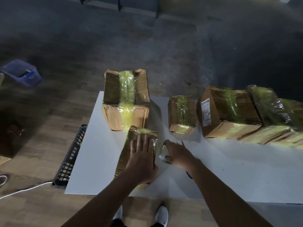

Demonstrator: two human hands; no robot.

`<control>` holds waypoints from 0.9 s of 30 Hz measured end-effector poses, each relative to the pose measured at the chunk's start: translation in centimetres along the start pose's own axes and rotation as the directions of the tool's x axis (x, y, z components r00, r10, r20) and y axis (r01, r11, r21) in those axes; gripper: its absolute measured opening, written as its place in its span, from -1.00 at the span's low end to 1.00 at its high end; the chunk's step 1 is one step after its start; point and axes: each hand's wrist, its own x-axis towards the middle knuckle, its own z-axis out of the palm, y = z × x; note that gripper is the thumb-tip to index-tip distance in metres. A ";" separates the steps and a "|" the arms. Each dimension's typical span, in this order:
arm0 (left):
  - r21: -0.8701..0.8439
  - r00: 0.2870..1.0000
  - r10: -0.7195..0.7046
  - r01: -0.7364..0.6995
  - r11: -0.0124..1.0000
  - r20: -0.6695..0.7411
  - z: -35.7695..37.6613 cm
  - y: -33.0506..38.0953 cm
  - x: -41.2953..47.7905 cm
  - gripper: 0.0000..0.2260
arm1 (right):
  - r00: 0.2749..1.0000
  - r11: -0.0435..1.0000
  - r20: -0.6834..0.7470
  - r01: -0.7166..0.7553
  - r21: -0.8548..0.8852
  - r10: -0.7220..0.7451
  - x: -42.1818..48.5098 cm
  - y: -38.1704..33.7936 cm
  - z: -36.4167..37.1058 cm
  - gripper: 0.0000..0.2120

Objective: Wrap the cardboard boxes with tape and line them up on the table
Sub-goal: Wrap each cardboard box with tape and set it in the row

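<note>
The near box (125, 154) is lying on the near left part of the table (98, 153), just in front of the big box (126, 99). It is brown cardboard, and glossy yellowish tape is crossing its far end. The left hand (142, 159) is pressing flat on its top with the fingers straight and slightly spread. The right hand (178, 154) is hovering just right of this box. Its thumb and fingers are curling round a blurred clear tape roll (162, 157).

The big box is standing at the far left corner with a wide tape band running over its top and front. To the right, three more taped boxes are sitting in a row along the far edge: a small box (182, 112), a labelled box (226, 112) with a white sticker on its left face, and an end box (275, 110) touching it at the far right.

The table is white and smooth. The floor is wood-patterned close by and turning grey and dim farther off. White shoes (161, 215) are showing at the near edge. A white cable (24, 190) is trailing across the floor at the left.

A black crate (72, 154) is leaning against the table's left side, and I cannot tell what it holds. A blue bin (21, 72) is lying on the floor far left, with its contents unclear.
</note>
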 end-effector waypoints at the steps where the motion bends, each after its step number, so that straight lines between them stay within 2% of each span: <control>1: 0.004 1.000 -0.027 0.027 1.000 0.006 0.0 0.5 0.1 -0.25 | 1.000 1.000 -0.006 0.006 0.016 -0.006 0.4 -0.2 0.6 -0.57; 5: 0.031 0.989 -0.142 0.141 0.990 0.030 0.0 2.5 0.3 -0.23 | 0.990 0.990 -0.040 0.138 -0.016 -0.139 2.1 -1.0 2.3 -0.60; 9: 0.002 0.988 -0.151 0.151 0.989 0.029 0.2 2.5 0.6 -0.20 | 0.976 0.981 -0.097 0.194 -0.008 -0.194 3.0 -0.8 3.3 -0.58; 12: 0.014 0.991 -0.126 0.126 0.992 0.032 -0.3 2.1 0.6 -0.22 | 0.984 0.986 -0.064 0.164 -0.031 -0.166 3.1 -0.5 3.7 -0.51; 16: 0.021 0.991 -0.129 0.128 0.992 0.026 0.5 2.1 -1.5 -0.16 | 0.987 0.994 -0.133 0.081 -0.067 -0.089 2.3 -0.5 4.3 -0.55; 20: 0.104 0.987 -0.111 0.100 0.990 0.114 1.8 2.1 -4.0 -0.09 | 0.988 0.989 -0.148 0.019 -0.144 -0.040 2.0 -1.0 4.4 -0.44; 22: 0.124 0.986 -0.091 0.074 0.990 0.138 1.1 1.9 -3.9 -0.13 | 0.994 0.999 -0.111 0.009 -0.048 -0.015 1.9 -1.1 4.4 -0.39; 24: 0.115 0.990 -0.053 0.038 0.993 0.129 0.0 1.7 -3.7 -0.15 | 0.998 0.988 -0.056 -0.008 0.151 0.017 1.6 -0.9 3.8 -0.37; 27: 0.062 0.999 0.031 -0.032 0.998 0.016 -1.8 0.7 -3.4 -0.23 | 0.992 0.911 -0.093 -0.035 0.412 0.080 1.3 -0.2 2.2 -0.32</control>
